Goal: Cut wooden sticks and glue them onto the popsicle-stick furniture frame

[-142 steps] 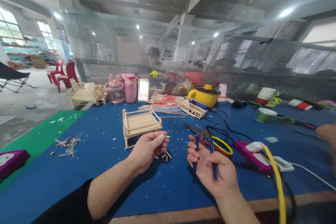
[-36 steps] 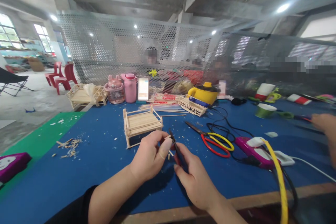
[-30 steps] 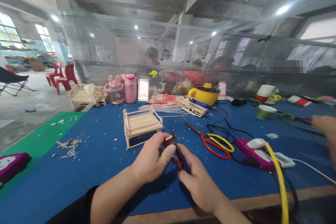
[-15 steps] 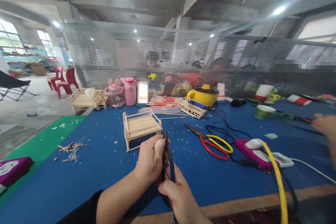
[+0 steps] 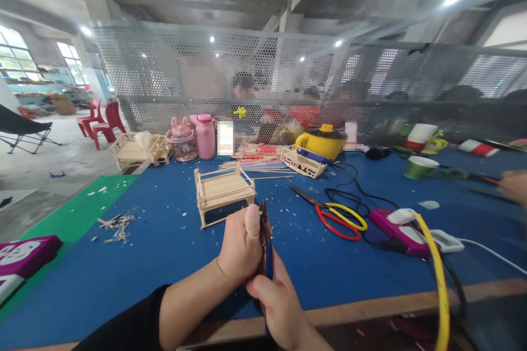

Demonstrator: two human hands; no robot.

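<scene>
My right hand [image 5: 280, 299] is wrapped round a pair of pliers [image 5: 269, 255] with blue handles and dark jaws pointing up and away from me. My left hand [image 5: 242, 241] is closed in a fist against the jaws, thumb on top; what its fingers hold is hidden. A tiny pale bit shows by the jaw tips. Just beyond my hands stands a small wooden-stick model [image 5: 224, 189], like a bed frame with posts and rails. To the right lie open scissors [image 5: 335, 218] with red and yellow handles.
Stick offcuts [image 5: 117, 226] lie at left on the blue table [image 5: 164, 252]. A purple power strip [image 5: 397, 233] with a yellow cable [image 5: 437, 269] is at right. Pink bottles, sticks, a yellow pot [image 5: 321, 142] and other stick models line the back. Another person's hand [image 5: 513, 185] shows far right.
The view has shifted slightly. My hands stay together at the pliers, and the jaw tips show a little more clearly beside my left thumb. The stick model has not visibly moved on the table.
</scene>
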